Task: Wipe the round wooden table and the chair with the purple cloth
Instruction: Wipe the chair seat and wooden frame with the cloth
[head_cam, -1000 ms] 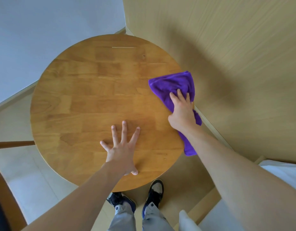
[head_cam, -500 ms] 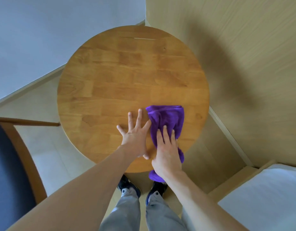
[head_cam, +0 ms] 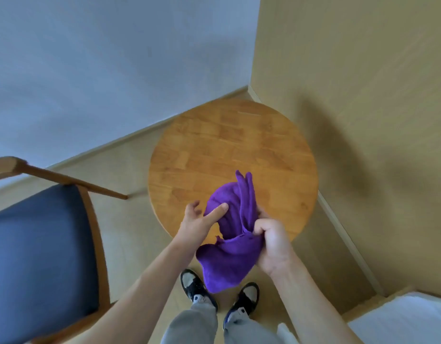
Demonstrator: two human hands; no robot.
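Purple microfibre cloth (head_cam: 230,247) bunched in my right hand (head_cam: 272,240) grip, left hand (head_cam: 198,223) fingers straight, just touching; blue-cushioned wooden chair (head_cam: 41,249) lies left, nearer left hand.

My round wooden table (head_cam: 229,150) stands on the pale floor (head_cam: 130,234) in the far corner. The chair (head_cam: 41,249) sits on that floor to its left, my shoes (head_cam: 197,289) just near of the table.
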